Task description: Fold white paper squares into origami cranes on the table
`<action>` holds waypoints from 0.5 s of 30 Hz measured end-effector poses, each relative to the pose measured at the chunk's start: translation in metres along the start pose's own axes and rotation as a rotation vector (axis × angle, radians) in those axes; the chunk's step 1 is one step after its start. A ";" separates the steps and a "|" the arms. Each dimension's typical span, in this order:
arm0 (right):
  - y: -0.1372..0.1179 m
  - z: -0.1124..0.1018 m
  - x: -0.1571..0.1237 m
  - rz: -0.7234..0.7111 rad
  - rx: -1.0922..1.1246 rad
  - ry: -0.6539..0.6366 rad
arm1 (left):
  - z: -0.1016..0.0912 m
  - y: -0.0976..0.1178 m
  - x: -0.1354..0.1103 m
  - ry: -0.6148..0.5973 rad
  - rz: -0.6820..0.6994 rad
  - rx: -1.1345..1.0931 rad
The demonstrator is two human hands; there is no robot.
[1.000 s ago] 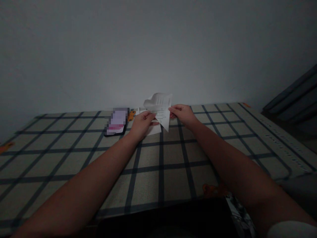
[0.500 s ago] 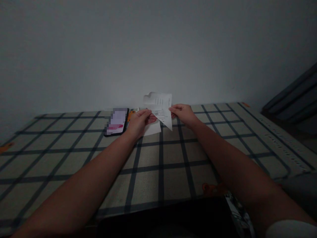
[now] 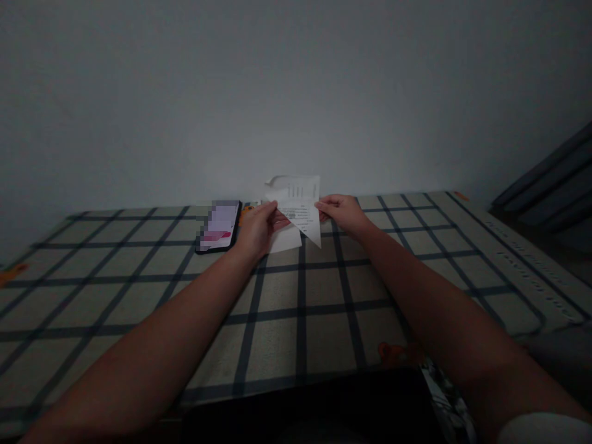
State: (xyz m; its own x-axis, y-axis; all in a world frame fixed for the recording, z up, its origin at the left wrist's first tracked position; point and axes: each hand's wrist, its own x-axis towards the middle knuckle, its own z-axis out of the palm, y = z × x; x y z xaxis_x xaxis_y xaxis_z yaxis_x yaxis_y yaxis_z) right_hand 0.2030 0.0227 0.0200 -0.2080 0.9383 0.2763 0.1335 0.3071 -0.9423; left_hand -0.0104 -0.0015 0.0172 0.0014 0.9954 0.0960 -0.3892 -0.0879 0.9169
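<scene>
A printed sheet of paper [image 3: 303, 197] is held up between my two hands, with its lower part folded to a slanting edge that ends in a point at the right. My left hand [image 3: 259, 225] pinches its left side between thumb and fingers. At the right edge, my right hand [image 3: 340, 209] grips it with thumb and fingertips. White paper [image 3: 287, 239] shows below and behind my left fingers; whether it belongs to the same sheet I cannot tell.
Left of my left hand lies a phone [image 3: 221, 227] with its screen lit. A checked cloth [image 3: 277, 327] covers the table, which meets a plain wall [image 3: 296, 92]. Dark striped fabric [image 3: 550, 172] hangs at the right. A black object [image 3: 305, 407] lies at the near edge.
My left hand has shifted slightly left along the paper. The sheet's curled upper left corner has flattened and dropped a little. My right hand stays almost still.
</scene>
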 end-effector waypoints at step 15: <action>-0.013 -0.005 -0.004 -0.028 -0.076 -0.020 | -0.005 0.007 0.003 0.169 0.144 0.086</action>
State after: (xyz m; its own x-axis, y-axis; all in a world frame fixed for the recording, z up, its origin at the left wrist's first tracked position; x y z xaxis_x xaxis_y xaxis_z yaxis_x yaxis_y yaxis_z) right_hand 0.2070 0.0158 0.0323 -0.2317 0.9261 0.2977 0.2007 0.3449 -0.9169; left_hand -0.0176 0.0007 0.0215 -0.2058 0.9639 0.1689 -0.2941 -0.2255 0.9288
